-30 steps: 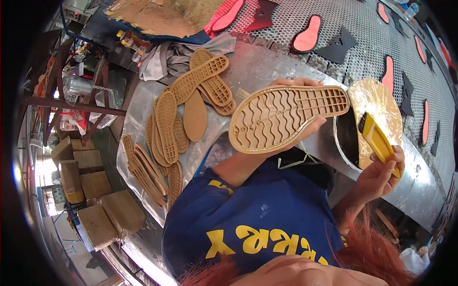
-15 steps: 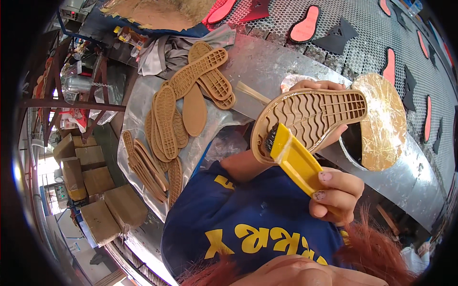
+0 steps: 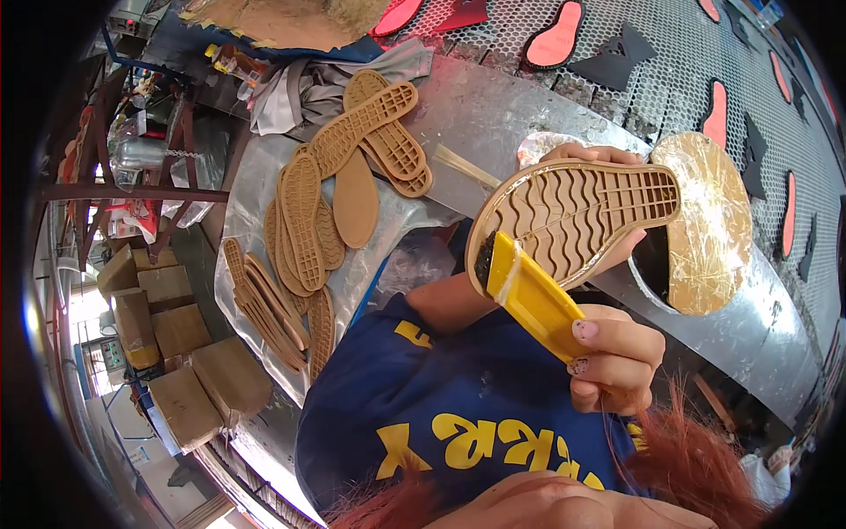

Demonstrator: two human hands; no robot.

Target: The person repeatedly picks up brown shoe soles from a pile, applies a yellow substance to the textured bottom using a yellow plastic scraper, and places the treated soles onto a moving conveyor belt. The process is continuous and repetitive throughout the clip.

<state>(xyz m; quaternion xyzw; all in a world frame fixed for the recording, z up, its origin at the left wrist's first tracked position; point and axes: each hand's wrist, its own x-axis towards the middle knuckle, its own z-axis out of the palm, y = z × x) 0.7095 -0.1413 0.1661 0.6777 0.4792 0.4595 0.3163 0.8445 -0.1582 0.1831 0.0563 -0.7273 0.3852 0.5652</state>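
My left hand grips a brown shoe sole from behind, its wavy and gridded tread facing me. The fingers curl over the far rim, and more of the hand shows below the near edge. My right hand pinches the handle of a yellow brush. The dark bristles touch the sole's rim at its wide left end, where the edge looks wet and shiny. On plastic sheeting to the left lie several brown soles, some stacked, some leaning on their sides.
Pink insoles and black cut pieces lie on a perforated conveyor surface at the far right. A tan, tape-covered oval piece sits beside a dark opening on the metal ledge. Cardboard boxes stand at left.
The brush has slid left along the sole's wide end, and its bristles now meet the outer rim. My right hand has shifted slightly left with it; the sole stays nearly in place.
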